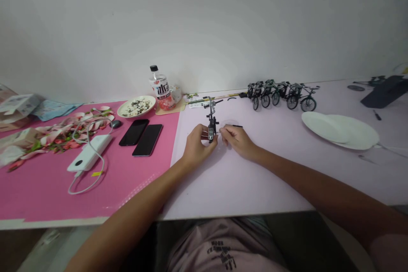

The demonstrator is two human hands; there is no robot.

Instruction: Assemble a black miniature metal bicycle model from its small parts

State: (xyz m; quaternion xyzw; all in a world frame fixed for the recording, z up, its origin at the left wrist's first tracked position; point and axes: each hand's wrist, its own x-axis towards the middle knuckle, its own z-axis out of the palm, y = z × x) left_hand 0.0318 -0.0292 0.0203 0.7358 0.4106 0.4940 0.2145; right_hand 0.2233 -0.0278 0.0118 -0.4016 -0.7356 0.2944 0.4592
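Note:
My left hand (198,143) is closed around a small black model bicycle (211,120), which stands upright on the pale table with its handlebars toward the wall. My right hand (235,139) pinches a thin black tool (234,126), a small screwdriver or pen, with its tip at the bicycle's right side. Both hands rest on the table near its middle.
A row of finished model bicycles (282,94) stands at the back right, with two white plates (341,131) beside them. On the pink mat (47,191) lie two black phones (142,136), a white power bank (89,157) with cable, a bowl (136,106), a bottle (159,87) and pink wrappers.

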